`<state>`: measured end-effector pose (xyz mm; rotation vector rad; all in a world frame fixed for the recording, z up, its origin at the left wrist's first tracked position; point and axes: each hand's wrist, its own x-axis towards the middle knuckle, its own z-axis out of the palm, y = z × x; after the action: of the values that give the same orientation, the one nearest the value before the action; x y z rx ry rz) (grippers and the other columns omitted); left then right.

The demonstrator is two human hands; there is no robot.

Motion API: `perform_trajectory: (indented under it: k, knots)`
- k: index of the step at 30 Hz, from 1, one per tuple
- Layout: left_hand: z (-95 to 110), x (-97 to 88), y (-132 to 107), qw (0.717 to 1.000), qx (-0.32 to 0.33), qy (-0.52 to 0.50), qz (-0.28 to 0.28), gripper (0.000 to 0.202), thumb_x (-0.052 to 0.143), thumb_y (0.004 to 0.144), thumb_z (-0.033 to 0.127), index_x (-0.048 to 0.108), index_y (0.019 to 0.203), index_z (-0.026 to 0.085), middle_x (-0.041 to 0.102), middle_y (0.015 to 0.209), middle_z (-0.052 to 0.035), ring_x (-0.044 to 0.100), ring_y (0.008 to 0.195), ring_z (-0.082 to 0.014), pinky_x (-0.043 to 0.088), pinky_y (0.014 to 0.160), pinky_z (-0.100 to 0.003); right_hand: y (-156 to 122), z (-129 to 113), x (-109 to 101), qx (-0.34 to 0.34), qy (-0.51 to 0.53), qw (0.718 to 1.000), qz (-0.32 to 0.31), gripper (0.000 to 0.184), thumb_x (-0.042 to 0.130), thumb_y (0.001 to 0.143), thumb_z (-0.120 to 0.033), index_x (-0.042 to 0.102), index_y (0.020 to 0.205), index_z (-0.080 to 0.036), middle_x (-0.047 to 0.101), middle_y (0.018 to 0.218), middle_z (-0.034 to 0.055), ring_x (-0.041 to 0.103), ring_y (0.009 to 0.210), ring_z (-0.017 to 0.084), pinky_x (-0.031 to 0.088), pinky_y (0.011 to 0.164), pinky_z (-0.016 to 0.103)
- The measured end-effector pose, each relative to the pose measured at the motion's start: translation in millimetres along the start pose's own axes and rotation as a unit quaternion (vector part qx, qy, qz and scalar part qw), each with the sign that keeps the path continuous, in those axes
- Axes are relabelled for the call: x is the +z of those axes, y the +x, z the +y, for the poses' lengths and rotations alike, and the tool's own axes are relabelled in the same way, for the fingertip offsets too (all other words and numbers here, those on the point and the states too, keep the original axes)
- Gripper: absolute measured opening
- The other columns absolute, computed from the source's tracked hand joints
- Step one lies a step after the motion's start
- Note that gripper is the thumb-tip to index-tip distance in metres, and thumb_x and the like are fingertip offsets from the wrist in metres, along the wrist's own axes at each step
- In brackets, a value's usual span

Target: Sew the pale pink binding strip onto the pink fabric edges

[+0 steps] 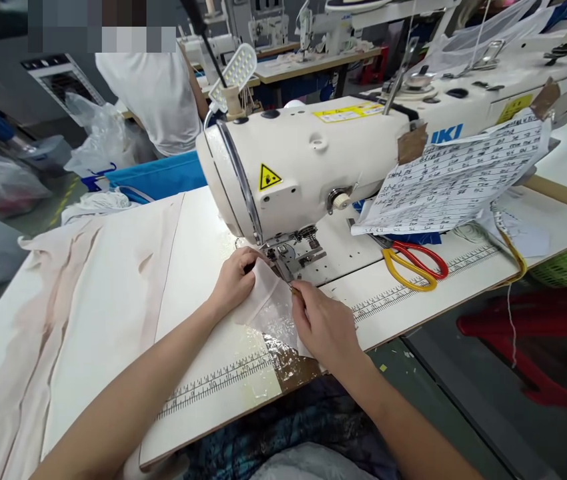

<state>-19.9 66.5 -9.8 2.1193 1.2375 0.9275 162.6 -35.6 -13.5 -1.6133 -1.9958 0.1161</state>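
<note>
Under the head of a white sewing machine (293, 167), a piece of pale, thin fabric (263, 297) lies close to the presser foot area. My left hand (236, 277) is closed on the fabric's left edge, thumb and fingers pinched together beside the needle area. On the other side, my right hand (321, 320) has its fingers curled at the fabric's right edge, just in front of the machine's metal parts. A small thin thing seems to show at its fingertips, too small to name. The needle itself is hard to make out.
Red-and-yellow-handled scissors (416, 267) lie right of the needle area, near a hanging tape measure (506, 243). A handwritten sheet (453, 177) is taped to the machine. Pale fabric (23, 340) drapes over the table's left side. A person in white (151, 100) sits beyond.
</note>
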Motion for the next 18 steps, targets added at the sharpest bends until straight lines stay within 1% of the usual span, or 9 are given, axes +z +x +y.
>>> perform_trajectory:
  k: [4, 8, 12, 18]
  knots:
    - [1.3, 0.1, 0.2, 1.0, -0.007, -0.012, 0.0, 0.02, 0.052, 0.084, 0.022, 0.072, 0.081, 0.022, 0.07, 0.097, -0.0031, 0.064, 0.097, -0.0211, 0.05, 0.084, -0.033, 1.1, 0.3, 2.4, -0.003, 0.001, 1.0, 0.016, 0.026, 0.045, 0.097, -0.017, 0.066, 0.113, -0.013, 0.078, 0.093, 0.0045, 0.071, 0.066, 0.017, 0.042, 0.049, 0.027]
    - [2.4, 0.3, 0.7, 1.0, -0.01, -0.014, 0.001, 0.021, 0.052, 0.085, 0.024, 0.072, 0.081, 0.023, 0.07, 0.095, -0.0027, 0.064, 0.095, -0.0205, 0.05, 0.084, -0.033, 1.6, 0.3, 1.4, -0.004, 0.0, 1.0, 0.022, 0.026, 0.045, 0.098, -0.017, 0.066, 0.113, -0.012, 0.078, 0.091, 0.0041, 0.07, 0.064, 0.016, 0.039, 0.046, 0.026]
    - [4.2, -0.1, 1.1, 1.0, -0.014, -0.011, -0.001, 0.02, 0.052, 0.085, 0.026, 0.072, 0.08, 0.023, 0.07, 0.095, -0.003, 0.064, 0.094, -0.0205, 0.05, 0.083, -0.033, 2.2, -0.6, 0.7, 0.0, 0.004, 1.0, 0.014, 0.027, 0.044, 0.099, -0.018, 0.065, 0.114, -0.012, 0.078, 0.094, 0.0042, 0.071, 0.067, 0.016, 0.041, 0.047, 0.027]
    - [4.1, 0.9, -0.2, 1.0, -0.005, -0.007, 0.001, 0.019, 0.053, 0.085, 0.024, 0.071, 0.082, 0.023, 0.07, 0.097, -0.0037, 0.064, 0.094, -0.021, 0.051, 0.085, -0.035, 4.6, -2.3, 0.6, 0.009, 0.001, 1.0, -0.008, 0.029, 0.04, 0.1, -0.02, 0.064, 0.116, -0.015, 0.078, 0.098, 0.0063, 0.072, 0.069, 0.018, 0.044, 0.048, 0.028]
